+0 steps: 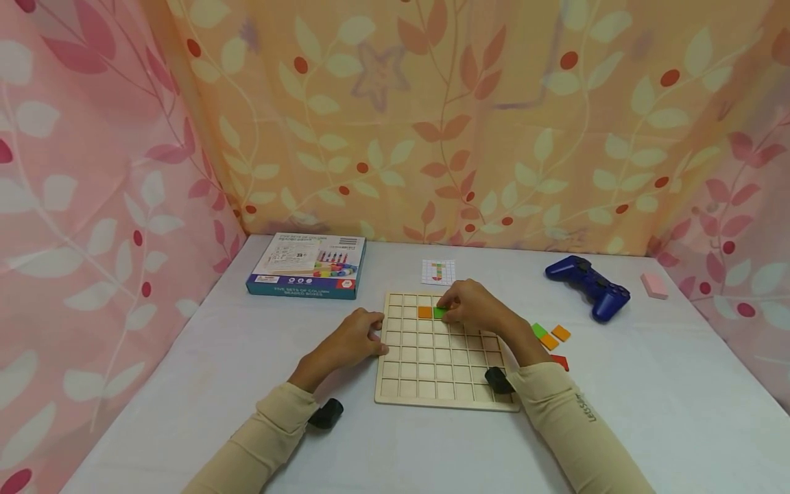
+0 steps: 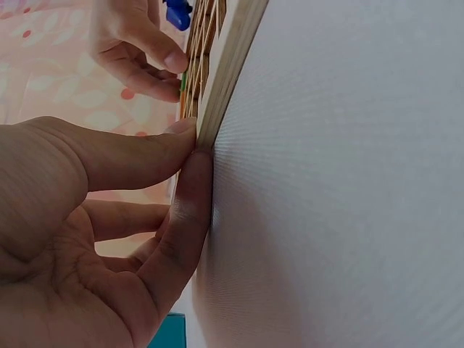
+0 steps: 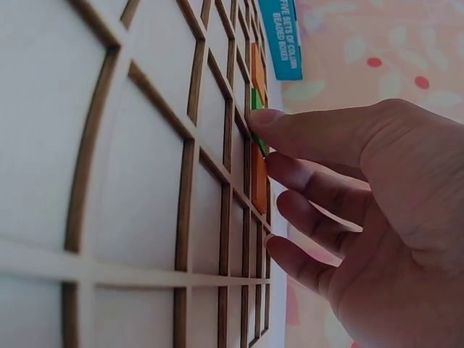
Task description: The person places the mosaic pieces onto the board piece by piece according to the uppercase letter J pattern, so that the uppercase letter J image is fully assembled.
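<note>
While the left hand (image 1: 352, 339) pinches the left edge of the wooden grid board (image 1: 443, 355), thumb at the upper rim and a finger low against the side, the right hand (image 1: 478, 305) holds a green tile (image 1: 439, 313) between thumb and forefinger. Tile lies toward the board's far side, in line between an orange tile (image 1: 425, 313) and a second orange tile (image 3: 259, 177); whether it is fully seated, cannot tell. Judged by look: tile thin, light, stiff, likely smooth enough to slip; best taken by opposite edges, fingertips only, as neighbours leave little room. Board probably light for its spread, rigid, apt to slide on the white tabletop (image 1: 617, 391); the outer rim gives the surest hold. Thin dividers between cells look the weakest part; poor place to press. Patterned card (image 1: 439, 272) lies beyond the board; loose red tile (image 1: 559, 361) near the right wrist, partly hidden.
</note>
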The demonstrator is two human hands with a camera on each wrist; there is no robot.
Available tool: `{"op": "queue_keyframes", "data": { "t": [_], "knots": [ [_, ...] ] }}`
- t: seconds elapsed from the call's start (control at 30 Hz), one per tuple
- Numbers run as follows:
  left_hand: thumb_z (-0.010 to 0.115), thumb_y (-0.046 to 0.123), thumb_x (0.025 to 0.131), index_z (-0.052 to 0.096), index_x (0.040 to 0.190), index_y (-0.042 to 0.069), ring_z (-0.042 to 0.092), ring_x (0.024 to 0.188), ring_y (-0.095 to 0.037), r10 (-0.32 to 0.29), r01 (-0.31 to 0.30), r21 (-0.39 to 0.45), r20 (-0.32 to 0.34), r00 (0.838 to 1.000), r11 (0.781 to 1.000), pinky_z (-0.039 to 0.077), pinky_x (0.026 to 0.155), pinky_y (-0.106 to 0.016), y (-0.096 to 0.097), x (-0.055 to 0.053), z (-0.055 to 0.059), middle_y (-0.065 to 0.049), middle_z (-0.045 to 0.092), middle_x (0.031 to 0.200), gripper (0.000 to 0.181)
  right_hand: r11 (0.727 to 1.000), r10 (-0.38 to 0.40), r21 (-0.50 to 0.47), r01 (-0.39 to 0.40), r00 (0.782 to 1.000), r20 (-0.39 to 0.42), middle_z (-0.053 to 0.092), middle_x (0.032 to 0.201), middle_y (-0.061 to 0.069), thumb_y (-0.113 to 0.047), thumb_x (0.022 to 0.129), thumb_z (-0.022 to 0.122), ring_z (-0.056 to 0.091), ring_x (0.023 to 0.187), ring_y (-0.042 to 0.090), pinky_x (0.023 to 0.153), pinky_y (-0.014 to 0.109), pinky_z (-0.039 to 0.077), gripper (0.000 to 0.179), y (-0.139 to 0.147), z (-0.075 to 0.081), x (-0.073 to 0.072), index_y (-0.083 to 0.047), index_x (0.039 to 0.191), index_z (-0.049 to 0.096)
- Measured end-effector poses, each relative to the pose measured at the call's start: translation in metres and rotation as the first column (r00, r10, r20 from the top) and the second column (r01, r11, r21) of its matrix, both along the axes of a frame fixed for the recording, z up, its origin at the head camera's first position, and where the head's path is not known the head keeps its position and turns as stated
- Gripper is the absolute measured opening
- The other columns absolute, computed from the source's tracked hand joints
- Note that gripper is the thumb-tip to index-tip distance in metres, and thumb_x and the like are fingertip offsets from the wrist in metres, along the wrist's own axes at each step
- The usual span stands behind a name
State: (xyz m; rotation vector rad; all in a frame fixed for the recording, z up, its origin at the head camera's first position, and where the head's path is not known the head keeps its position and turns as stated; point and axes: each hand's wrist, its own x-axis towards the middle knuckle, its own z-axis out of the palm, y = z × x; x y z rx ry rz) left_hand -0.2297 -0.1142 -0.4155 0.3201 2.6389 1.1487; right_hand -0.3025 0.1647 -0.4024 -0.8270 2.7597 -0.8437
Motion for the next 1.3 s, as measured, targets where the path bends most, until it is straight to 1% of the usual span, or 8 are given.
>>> {"op": "queue_keyframes", "data": {
  "t": [0.13, 0.27, 0.4, 0.67, 0.87, 1.0, 1.13, 1.3],
  "knots": [
    [0.084, 0.002, 0.089, 0.055, 0.148, -0.008, 0.059, 0.093, -0.019, -0.005, 0.005, 0.004, -0.006, 1.000, 1.000, 0.053, 0.082, -0.030, 0.001, 0.000, 0.000, -0.012, 0.057, 0.111, 0.066, 1.000, 0.004, -0.014, -0.004, 1.000, -0.011, 0.075, 0.107, 0.008, -0.010, 0.089, 0.084, 0.062, 0.095, 0.022, 0.086, 0.042, 0.052, 0.024, 0.005, 0.001, 0.002, -0.002, 0.112, 0.081],
    [0.084, 0.002, 0.089, 0.055, 0.148, -0.009, 0.059, 0.093, -0.019, -0.008, 0.008, 0.003, -0.007, 1.000, 1.000, 0.054, 0.083, -0.031, 0.001, 0.000, 0.000, -0.012, 0.057, 0.112, 0.066, 0.999, -0.032, -0.025, 0.032, 0.999, -0.007, 0.076, 0.113, 0.009, -0.012, 0.090, 0.083, 0.064, 0.101, 0.025, 0.091, 0.046, 0.052, 0.033, 0.015, 0.005, 0.008, -0.001, 0.121, 0.078],
    [0.084, 0.002, 0.089, 0.054, 0.148, -0.008, 0.059, 0.094, -0.019, -0.008, 0.008, 0.000, 0.000, 1.000, 1.000, 0.054, 0.083, -0.031, 0.001, 0.000, 0.000, -0.012, 0.058, 0.112, 0.067, 0.998, -0.069, -0.014, 0.069, 0.998, -0.010, 0.075, 0.113, 0.008, -0.014, 0.093, 0.080, 0.064, 0.105, 0.027, 0.092, 0.045, 0.052, 0.034, 0.032, 0.009, 0.016, -0.002, 0.125, 0.077],
    [0.084, 0.002, 0.089, 0.054, 0.149, -0.008, 0.059, 0.094, -0.020, 0.001, -0.001, 0.001, 0.004, 1.000, 1.000, 0.053, 0.083, -0.031, -0.001, 0.002, 0.001, -0.013, 0.057, 0.113, 0.068, 0.992, -0.127, -0.008, 0.126, 0.991, -0.033, 0.073, 0.115, 0.005, -0.019, 0.096, 0.078, 0.062, 0.107, 0.027, 0.089, 0.043, 0.051, 0.030, 0.076, 0.011, 0.034, -0.008, 0.124, 0.078],
    [0.084, 0.003, 0.090, 0.053, 0.150, -0.008, 0.059, 0.095, -0.020, 0.002, -0.002, -0.007, 0.006, 1.000, 1.000, 0.053, 0.084, -0.032, -0.001, 0.002, 0.000, -0.013, 0.058, 0.115, 0.068, 0.980, -0.196, 0.025, 0.196, 0.981, -0.014, 0.072, 0.116, 0.005, -0.019, 0.095, 0.079, 0.062, 0.106, 0.026, 0.087, 0.041, 0.054, 0.032, 0.111, 0.010, 0.048, -0.009, 0.125, 0.077],
    [0.084, 0.003, 0.090, 0.053, 0.150, -0.008, 0.059, 0.094, -0.020, 0.000, 0.000, -0.008, 0.006, 1.000, 1.000, 0.053, 0.085, -0.032, -0.001, 0.002, 0.001, -0.013, 0.058, 0.115, 0.068, 0.971, -0.237, 0.042, 0.237, 0.971, 0.012, 0.072, 0.119, 0.010, -0.018, 0.094, 0.079, 0.063, 0.110, 0.030, 0.088, 0.045, 0.057, 0.033, 0.132, 0.009, 0.057, -0.007, 0.126, 0.076],
    [0.084, 0.003, 0.090, 0.053, 0.150, -0.008, 0.059, 0.094, -0.020, -0.002, 0.002, -0.012, 0.006, 1.000, 1.000, 0.053, 0.084, -0.032, 0.000, 0.002, 0.002, -0.013, 0.058, 0.114, 0.068, 0.966, -0.256, 0.037, 0.255, 0.966, 0.030, 0.073, 0.122, 0.013, -0.017, 0.095, 0.078, 0.063, 0.113, 0.034, 0.089, 0.050, 0.058, 0.034, 0.150, 0.008, 0.063, -0.004, 0.126, 0.075],
    [0.084, 0.002, 0.089, 0.053, 0.149, -0.008, 0.058, 0.094, -0.020, -0.004, 0.004, -0.007, 0.001, 1.000, 1.000, 0.053, 0.083, -0.032, 0.000, 0.002, 0.003, -0.014, 0.058, 0.115, 0.068, 0.963, -0.267, 0.048, 0.266, 0.964, 0.006, 0.073, 0.122, 0.014, -0.017, 0.093, 0.081, 0.064, 0.113, 0.037, 0.092, 0.056, 0.057, 0.035, 0.168, 0.005, 0.068, -0.004, 0.125, 0.075]
  ]
}}
